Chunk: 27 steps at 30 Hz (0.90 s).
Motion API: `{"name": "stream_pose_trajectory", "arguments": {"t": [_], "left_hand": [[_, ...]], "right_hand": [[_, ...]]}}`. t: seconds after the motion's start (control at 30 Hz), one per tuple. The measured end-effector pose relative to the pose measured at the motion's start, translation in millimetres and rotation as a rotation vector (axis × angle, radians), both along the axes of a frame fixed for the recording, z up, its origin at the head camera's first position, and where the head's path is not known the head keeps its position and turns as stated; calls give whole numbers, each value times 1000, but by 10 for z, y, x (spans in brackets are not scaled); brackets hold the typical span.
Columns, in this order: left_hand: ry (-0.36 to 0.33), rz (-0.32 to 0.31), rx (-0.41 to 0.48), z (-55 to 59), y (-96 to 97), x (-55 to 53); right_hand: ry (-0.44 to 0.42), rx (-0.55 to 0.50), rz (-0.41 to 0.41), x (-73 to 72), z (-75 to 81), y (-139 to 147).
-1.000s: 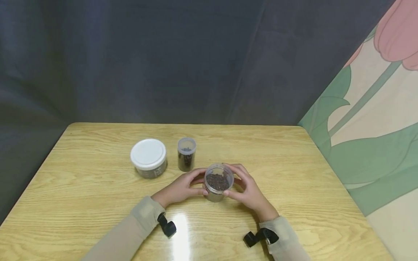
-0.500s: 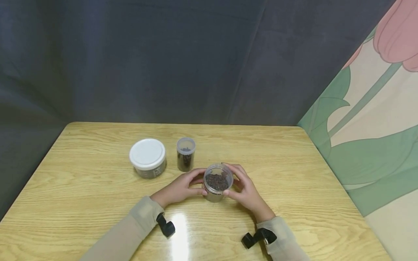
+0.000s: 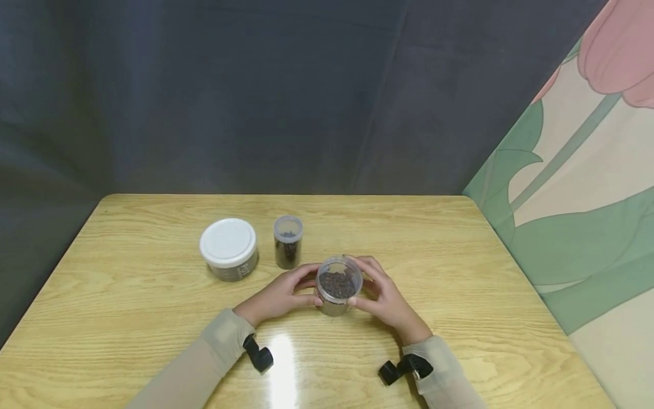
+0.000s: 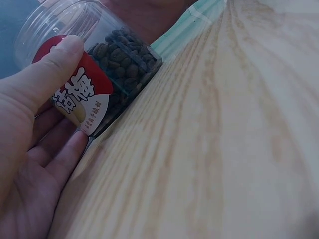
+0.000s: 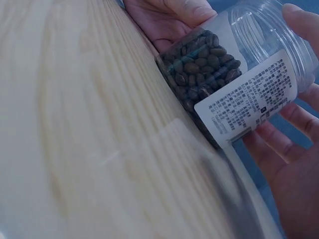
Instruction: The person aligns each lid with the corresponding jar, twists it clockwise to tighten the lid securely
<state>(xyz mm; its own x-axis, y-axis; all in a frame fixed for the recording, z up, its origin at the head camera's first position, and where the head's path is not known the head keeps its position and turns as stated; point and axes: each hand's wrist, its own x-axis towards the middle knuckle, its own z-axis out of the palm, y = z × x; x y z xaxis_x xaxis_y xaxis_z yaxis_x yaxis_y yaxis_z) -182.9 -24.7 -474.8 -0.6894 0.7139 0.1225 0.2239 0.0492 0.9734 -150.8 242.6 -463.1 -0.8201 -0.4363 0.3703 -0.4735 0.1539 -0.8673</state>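
A clear plastic jar (image 3: pixel 335 308) without a lid stands on the wooden table between both hands, about half full of dark brown beans (image 5: pixel 202 64). Its rim is threaded. A red and white label (image 4: pixel 87 87) shows on the left hand's side, and a white label with small print (image 5: pixel 249 97) on the right hand's side. My left hand (image 3: pixel 278 295) holds the jar from the left, thumb at the front and fingers behind. From the right, my right hand (image 3: pixel 384 298) grips it the same way, its thumb near the rim in the right wrist view.
Just behind the left hand stands a narrow clear container (image 3: pixel 288 250) with dark contents. A wide tub with a white lid (image 3: pixel 228 243) sits to its left. The wooden table (image 3: pixel 460 272) ends at a dark curtain (image 3: pixel 245 102) behind and a flower-patterned cloth (image 3: pixel 577 238) at right.
The whole head view has shifted slightly. Both hands keep the same hold on the jar, and the other containers stay put on the table.
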Motion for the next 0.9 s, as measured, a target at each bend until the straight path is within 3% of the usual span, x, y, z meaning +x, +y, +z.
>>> {"name": "stream_pose_trajectory", "arguments": {"t": [0.3,0.57,0.9], "left_hand": [[20,-5,0,-45,-14,-15],[34,-4,-5,-58,-13,-23],[19,-12,-3,-38,-8,-22]], "right_hand": [[39,-74,49,3,-75,-36],[68,-43,-31,19,-42,-99],[48,-33,-16,-10,-4,-61]]}}
